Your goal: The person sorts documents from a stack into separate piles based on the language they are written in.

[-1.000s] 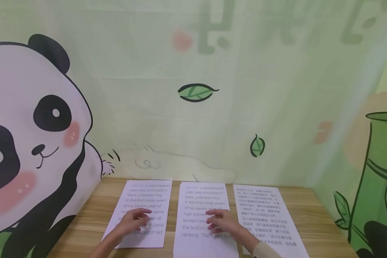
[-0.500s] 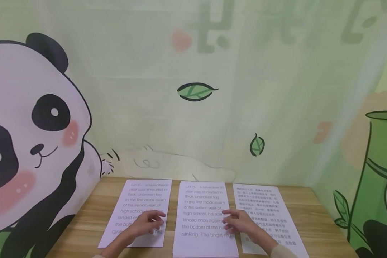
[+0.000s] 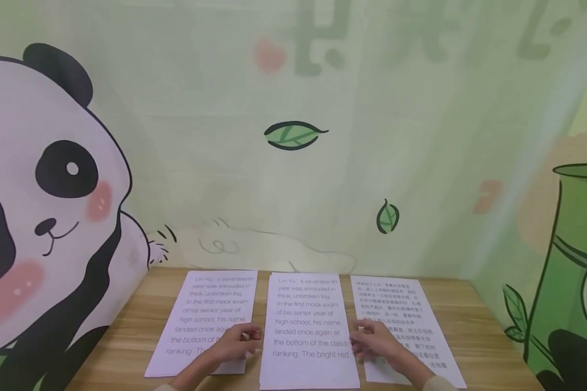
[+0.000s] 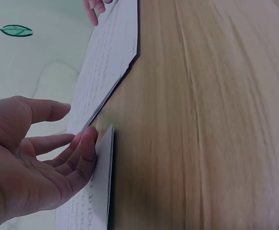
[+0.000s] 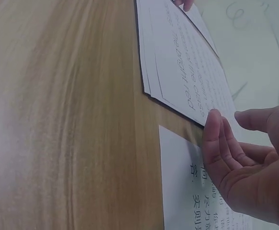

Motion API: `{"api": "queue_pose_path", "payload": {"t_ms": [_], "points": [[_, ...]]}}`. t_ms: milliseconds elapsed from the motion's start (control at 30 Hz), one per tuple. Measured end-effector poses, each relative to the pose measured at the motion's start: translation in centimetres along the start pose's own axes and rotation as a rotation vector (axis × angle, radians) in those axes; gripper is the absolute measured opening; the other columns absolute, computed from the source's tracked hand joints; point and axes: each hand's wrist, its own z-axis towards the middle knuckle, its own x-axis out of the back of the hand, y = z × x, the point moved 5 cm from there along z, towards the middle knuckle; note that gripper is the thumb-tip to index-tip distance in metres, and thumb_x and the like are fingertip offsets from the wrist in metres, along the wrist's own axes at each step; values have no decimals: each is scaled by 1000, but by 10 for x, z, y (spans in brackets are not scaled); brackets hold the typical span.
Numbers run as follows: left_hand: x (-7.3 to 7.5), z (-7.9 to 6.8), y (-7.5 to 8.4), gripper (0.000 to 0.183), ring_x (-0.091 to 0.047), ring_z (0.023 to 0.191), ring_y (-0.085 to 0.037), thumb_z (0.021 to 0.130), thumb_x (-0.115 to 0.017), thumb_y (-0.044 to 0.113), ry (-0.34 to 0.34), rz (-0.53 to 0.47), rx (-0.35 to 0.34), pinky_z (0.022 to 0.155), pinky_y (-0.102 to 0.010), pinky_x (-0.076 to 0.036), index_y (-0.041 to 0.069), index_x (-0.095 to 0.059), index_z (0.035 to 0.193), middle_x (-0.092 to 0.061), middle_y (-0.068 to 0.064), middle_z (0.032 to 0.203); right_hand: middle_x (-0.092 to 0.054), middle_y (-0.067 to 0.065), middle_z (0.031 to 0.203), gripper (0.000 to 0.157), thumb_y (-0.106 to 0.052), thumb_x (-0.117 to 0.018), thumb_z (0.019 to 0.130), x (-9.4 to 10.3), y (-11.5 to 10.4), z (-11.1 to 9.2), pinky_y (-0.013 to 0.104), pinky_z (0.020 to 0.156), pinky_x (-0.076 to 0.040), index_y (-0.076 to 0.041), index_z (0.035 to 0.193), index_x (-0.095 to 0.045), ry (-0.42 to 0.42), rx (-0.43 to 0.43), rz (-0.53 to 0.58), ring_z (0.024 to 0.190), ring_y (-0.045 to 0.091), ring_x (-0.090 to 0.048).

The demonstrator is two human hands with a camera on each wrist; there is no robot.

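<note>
Between my two hands lies a stack of white printed sheets (image 3: 305, 320) with English text. My left hand (image 3: 231, 345) hovers over the right edge of the left stack of English sheets (image 3: 215, 309), fingers loosely bent toward the middle stack. In the left wrist view, the left hand's fingertips (image 4: 89, 136) are right at the middle stack's edge. On the other side, my right hand (image 3: 378, 344) is over the sheet with Chinese text (image 3: 391, 298). The right wrist view shows its fingers (image 5: 213, 127) relaxed beside the middle stack's long edge. Neither hand grips any paper.
All the papers lie on a wooden table (image 3: 489, 347). Behind it hangs a pale green backdrop (image 3: 215, 163) with a cartoon panda (image 3: 44, 190) at left and bamboo (image 3: 562, 260) at right. Narrow strips of wood separate the papers.
Both hands have moved right: the left from over the left stack to its right edge, the right from over the middle stack to over the Chinese sheet. The head view has shifted slightly.
</note>
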Motion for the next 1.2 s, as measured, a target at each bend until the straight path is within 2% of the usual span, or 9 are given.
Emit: {"api": "queue_pose_path", "payload": {"t_ms": [100, 200, 333, 633, 867, 1067, 1200], "points": [[-3, 2, 0, 49, -65, 81, -15, 91, -69, 13, 1, 12, 35, 63, -25, -54, -9, -59, 133, -66, -8, 107, -74, 11, 98, 60, -14, -63, 96, -1, 3, 1, 34, 71, -63, 11, 147, -42, 5, -36, 7, 79, 17, -72], [-6, 4, 1, 47, -63, 78, -15, 91, -68, 12, -6, 21, 42, 62, -23, -52, -6, -61, 133, -65, -7, 105, -73, 12, 100, 58, -13, -61, 97, -2, 5, 1, 34, 72, -63, 11, 147, -43, -4, -54, 10, 79, 17, -72], [-9, 5, 5, 46, -60, 74, -15, 90, -67, 10, -13, 40, 33, 61, -23, -51, -7, -61, 133, -65, -6, 100, -71, 13, 102, 57, -14, -59, 99, -5, 4, 0, 33, 74, -63, 11, 147, -43, -34, -58, 0, 81, 17, -71], [-13, 4, 9, 48, -59, 73, -15, 92, -66, 10, -14, 54, 81, 60, -25, -48, -8, -59, 136, -64, -5, 97, -71, 11, 105, 56, -15, -57, 100, -9, 4, -1, 33, 77, -63, 10, 148, -42, -72, -74, -5, 84, 17, -70], [-11, 3, 12, 49, -62, 75, -16, 92, -65, 9, -11, 41, 59, 60, -27, -52, -9, -57, 138, -65, -7, 101, -71, 10, 104, 55, -15, -58, 100, -8, 0, -3, 33, 75, -63, 8, 148, -43, -58, -58, -14, 83, 17, -70], [-9, 0, 17, 49, -63, 76, -18, 88, -65, 6, 39, 12, 25, 61, -27, -53, -10, -59, 133, -66, -11, 102, -71, 11, 99, 53, -14, -60, 99, -6, -4, -7, 33, 69, -63, 6, 146, -47, -39, -11, -20, 78, 17, -70], [-8, -1, 21, 46, -65, 80, -18, 87, -67, 8, 69, 7, -1, 65, -29, -54, -7, -61, 130, -68, -11, 102, -72, 9, 93, 49, -16, -62, 98, -4, -5, -9, 31, 66, -61, 3, 142, -54, 9, 7, -46, 75, 17, -68]]}}
